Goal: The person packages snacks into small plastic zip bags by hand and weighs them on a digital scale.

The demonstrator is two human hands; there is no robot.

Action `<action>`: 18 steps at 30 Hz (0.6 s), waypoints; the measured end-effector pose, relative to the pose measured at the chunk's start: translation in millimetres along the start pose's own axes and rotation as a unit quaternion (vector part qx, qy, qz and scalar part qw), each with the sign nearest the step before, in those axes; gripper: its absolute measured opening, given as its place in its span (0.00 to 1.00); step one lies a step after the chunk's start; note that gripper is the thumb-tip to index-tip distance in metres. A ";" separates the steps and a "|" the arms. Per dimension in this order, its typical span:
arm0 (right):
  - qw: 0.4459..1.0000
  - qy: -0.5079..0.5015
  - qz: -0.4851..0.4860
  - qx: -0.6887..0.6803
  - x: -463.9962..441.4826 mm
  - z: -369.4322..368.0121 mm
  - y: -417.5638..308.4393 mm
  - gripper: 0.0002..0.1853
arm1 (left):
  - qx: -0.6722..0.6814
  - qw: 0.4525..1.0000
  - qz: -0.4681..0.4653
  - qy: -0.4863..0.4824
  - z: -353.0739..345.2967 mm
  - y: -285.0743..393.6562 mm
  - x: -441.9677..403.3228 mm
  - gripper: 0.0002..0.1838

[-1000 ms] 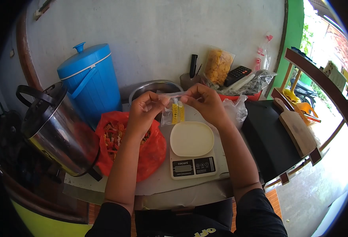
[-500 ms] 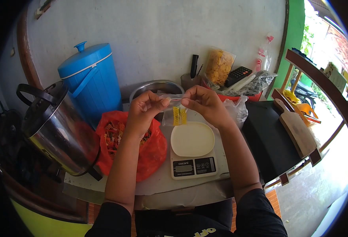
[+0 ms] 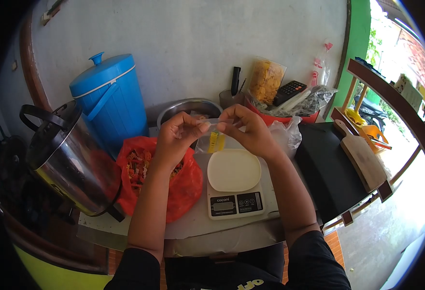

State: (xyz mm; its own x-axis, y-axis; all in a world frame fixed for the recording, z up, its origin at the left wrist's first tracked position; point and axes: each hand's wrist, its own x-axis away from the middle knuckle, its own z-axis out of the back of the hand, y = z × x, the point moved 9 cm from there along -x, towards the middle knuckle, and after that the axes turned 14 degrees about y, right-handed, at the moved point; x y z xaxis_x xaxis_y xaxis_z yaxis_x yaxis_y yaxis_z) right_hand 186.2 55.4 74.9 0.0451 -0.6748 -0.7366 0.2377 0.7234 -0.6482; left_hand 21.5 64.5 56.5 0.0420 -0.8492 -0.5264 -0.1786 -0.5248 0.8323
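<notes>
We find the clear bag, eleven o'clock of the scale, now aslant but controlled — left hand and right hand pinching its top.

**Grey wall, daylight at right**

Green frame borders the bright opening. Wooden chair stands at the table's right edge. Floor: grey at right, orange tiles below the table's near edge.

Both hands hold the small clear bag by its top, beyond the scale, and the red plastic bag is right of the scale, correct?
No: the head view shows the red plastic bag left of the scale. Otherwise right: left hand and right hand hold the clear bag.
</notes>
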 end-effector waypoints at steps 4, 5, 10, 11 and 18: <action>1.000 -0.016 0.004 0.003 0.9 -5.6 -0.1 0.10 | -0.008 1.000 0.006 -0.014 0.2 -4.2 -0.3 0.08; 1.000 -0.020 0.005 0.006 1.0 -6.2 -0.4 0.10 | -0.008 1.000 0.015 -0.015 0.8 -6.2 -0.7 0.09; 0.997 -0.004 0.066 0.040 1.3 -6.1 -6.1 0.11 | -0.017 1.000 0.013 -0.008 0.2 -8.4 -0.3 0.09; 0.995 0.002 0.088 0.043 0.7 -5.7 -8.8 0.11 | -0.019 1.000 0.010 -0.006 0.0 -7.8 -0.1 0.09; 0.999 -0.017 0.034 -0.007 3.9 -12.0 -7.7 0.08 | -0.009 1.000 0.001 -0.008 0.2 -6.2 -0.3 0.09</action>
State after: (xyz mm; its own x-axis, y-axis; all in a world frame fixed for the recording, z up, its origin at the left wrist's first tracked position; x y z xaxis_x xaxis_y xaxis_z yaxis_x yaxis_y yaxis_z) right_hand 172.9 48.9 74.6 0.0927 -0.6290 -0.7719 0.2199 0.7690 -0.6003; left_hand 22.4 68.0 51.5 0.0255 -0.8493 -0.5273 -0.1613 -0.5241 0.8362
